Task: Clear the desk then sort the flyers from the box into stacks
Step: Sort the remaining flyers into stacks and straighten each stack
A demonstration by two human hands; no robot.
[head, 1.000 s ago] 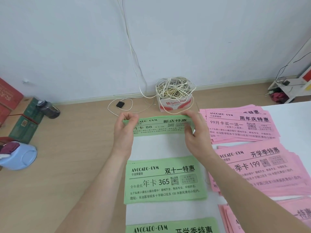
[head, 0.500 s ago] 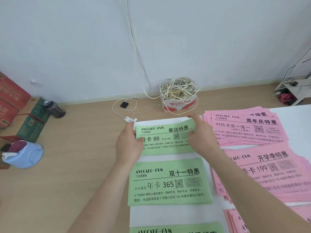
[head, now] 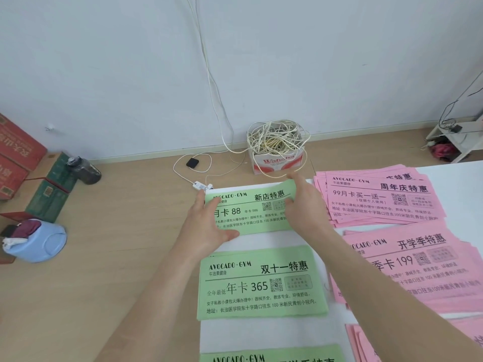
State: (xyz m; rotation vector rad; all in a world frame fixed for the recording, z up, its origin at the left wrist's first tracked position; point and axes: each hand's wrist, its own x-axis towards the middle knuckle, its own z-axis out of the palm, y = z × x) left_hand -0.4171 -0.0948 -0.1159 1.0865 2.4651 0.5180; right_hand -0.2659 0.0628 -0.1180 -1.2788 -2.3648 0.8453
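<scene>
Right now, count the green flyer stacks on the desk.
3, in one column: the far stack, the middle stack nearer, and the near stack cut by the bottom edge. More may lie below the frame.

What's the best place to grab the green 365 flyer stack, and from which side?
Probably its left short edge, from the left: the green 365 stack lies flat, and that edge sits at the rim of the desk, so fingers could slip under there.

You are wearing the only camera on your head: it is looking forward and down, wide-angle, hanging close over the white counter (head: 261, 333), your left hand (head: 209, 226) and right hand (head: 305, 205), and facing the wall (head: 104, 61) beyond the wooden floor (head: 117, 257).
</scene>
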